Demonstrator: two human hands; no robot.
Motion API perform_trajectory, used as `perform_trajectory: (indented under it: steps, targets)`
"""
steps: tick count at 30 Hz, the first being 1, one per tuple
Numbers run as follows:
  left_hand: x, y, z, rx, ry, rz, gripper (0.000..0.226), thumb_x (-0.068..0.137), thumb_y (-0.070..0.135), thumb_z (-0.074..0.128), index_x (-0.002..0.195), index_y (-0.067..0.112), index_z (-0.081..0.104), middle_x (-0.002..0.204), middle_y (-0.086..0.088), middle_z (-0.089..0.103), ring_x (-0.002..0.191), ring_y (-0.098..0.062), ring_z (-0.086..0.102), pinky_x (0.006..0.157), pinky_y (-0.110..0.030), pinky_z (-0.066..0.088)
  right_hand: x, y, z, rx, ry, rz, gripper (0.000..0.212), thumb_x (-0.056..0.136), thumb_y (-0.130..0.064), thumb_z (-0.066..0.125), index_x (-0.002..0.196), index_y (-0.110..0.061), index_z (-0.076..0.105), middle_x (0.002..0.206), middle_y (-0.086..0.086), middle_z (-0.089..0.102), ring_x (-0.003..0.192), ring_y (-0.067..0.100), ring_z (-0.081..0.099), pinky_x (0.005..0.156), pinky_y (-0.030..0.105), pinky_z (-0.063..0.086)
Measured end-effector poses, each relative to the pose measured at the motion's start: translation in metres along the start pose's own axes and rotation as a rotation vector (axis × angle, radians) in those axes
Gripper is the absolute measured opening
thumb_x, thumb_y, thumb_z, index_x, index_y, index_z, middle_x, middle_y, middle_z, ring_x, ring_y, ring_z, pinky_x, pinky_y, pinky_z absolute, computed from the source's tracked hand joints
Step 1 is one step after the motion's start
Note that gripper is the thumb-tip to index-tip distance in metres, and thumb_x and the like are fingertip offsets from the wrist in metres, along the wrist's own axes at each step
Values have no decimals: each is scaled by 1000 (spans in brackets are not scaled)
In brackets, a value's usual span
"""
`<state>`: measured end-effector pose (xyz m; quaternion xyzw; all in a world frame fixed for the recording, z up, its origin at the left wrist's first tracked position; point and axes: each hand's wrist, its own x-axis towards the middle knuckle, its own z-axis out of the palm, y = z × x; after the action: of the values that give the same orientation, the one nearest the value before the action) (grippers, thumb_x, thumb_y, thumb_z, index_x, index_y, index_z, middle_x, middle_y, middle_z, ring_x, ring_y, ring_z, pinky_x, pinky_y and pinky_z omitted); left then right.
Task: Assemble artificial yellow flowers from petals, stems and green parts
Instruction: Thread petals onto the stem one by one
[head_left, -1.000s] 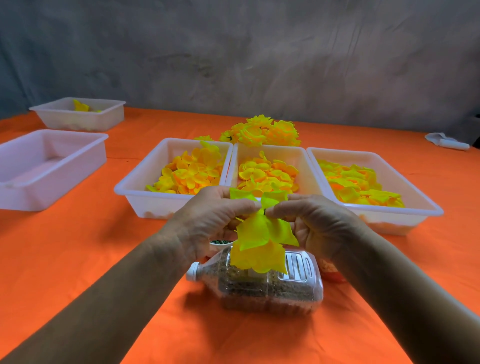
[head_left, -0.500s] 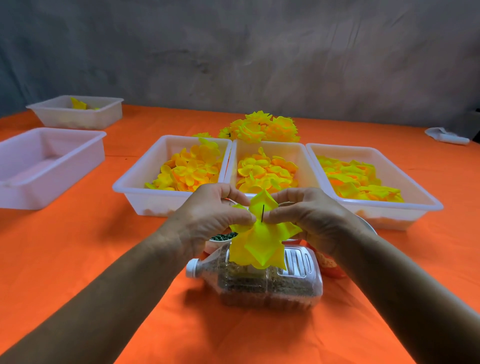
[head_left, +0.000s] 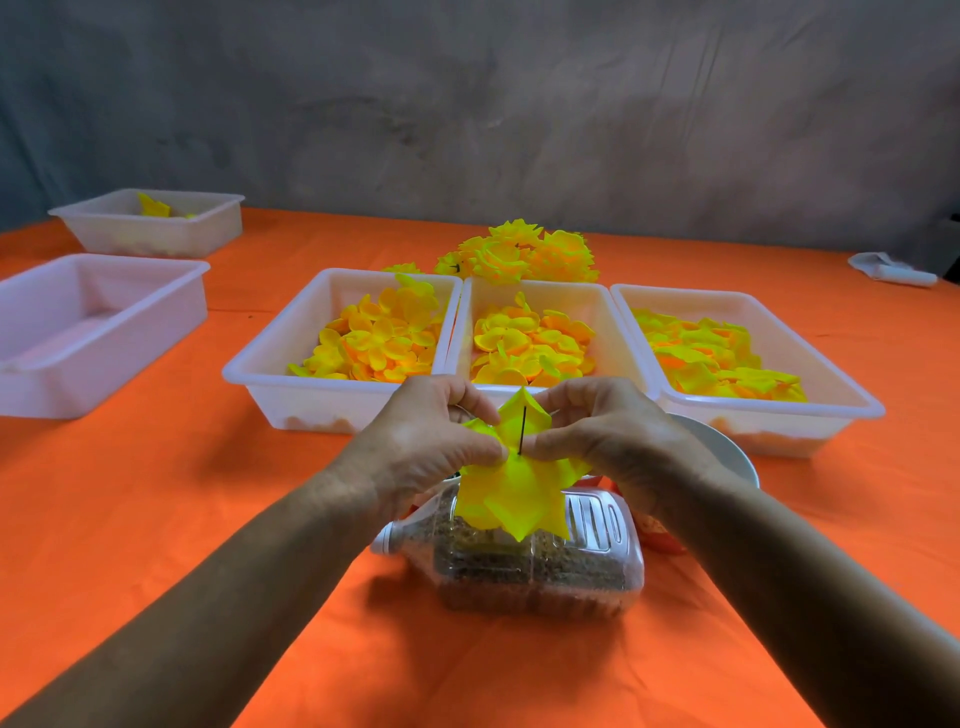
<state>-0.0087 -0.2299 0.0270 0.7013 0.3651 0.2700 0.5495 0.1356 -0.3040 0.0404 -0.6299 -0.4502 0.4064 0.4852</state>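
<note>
Both hands meet above a plastic bottle lying on the orange table. The left hand and right hand each pinch, with curled fingers, a yellow petal layer threaded on a thin dark stem, just in front of three petal-filled trays.

An orange-covered bench fills the lower frame below a grey wall. At centre bottom a clear plastic bottle of brown grains lies on its side. A white cloth lies at far right.
</note>
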Motion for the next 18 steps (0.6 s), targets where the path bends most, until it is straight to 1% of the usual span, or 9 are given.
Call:
perform_trajectory:
  steps: [1,3,5,8,11,13,15,18]
  targets:
    - [0,0,0,12,-2,4,26,69,-9,74,80,12,63,82,-4,63,77,-8,57,55,-12,47,0,1,-1,7,-6,7,28,72,13,69,74,-14,62,44,-9,59,40,-1,56,39,11,41]
    - [0,-2,1,45,4,12,27,69,-8,75,79,13,63,84,-5,64,77,-8,57,60,-17,46,0,4,-1,21,-27,22,26,74,13,68,75,-13,64,46,-9,61,41,1,58,40,12,42]
    - [0,-5,2,76,11,18,27,67,-7,75,78,14,63,83,-4,64,73,-6,56,60,-21,44,1,9,0,33,-35,21,25,74,15,67,78,-10,65,49,-7,63,42,2,59,40,12,42]
    - [1,-7,3,127,11,35,27,67,-6,76,77,16,63,72,2,58,65,-1,52,59,-21,41,2,16,3,34,-2,-6,26,71,17,68,82,-6,65,55,-3,66,45,5,61,43,15,46]
    - [2,-8,3,191,14,66,27,67,-4,76,78,16,63,69,2,56,64,-4,51,64,-24,43,3,20,3,29,46,-30,28,68,16,71,78,-9,63,63,4,67,50,9,63,47,20,50]
    - [1,-7,3,253,27,113,28,66,-2,77,83,17,63,71,3,56,66,-8,51,68,-27,45,3,21,3,6,73,-23,30,67,13,74,79,-12,62,69,9,63,54,14,62,49,21,50]
    - [-1,-6,2,316,38,186,32,66,0,78,86,21,64,77,4,56,68,-10,49,69,-28,46,2,21,2,-31,107,-1,31,66,8,77,81,-15,61,71,8,57,57,15,58,45,17,46]
    - [-5,-4,0,364,26,292,31,68,5,79,80,31,67,88,5,58,75,-2,51,72,-22,44,0,20,1,-22,114,11,30,66,6,78,80,-15,62,68,5,55,53,11,58,39,12,40]
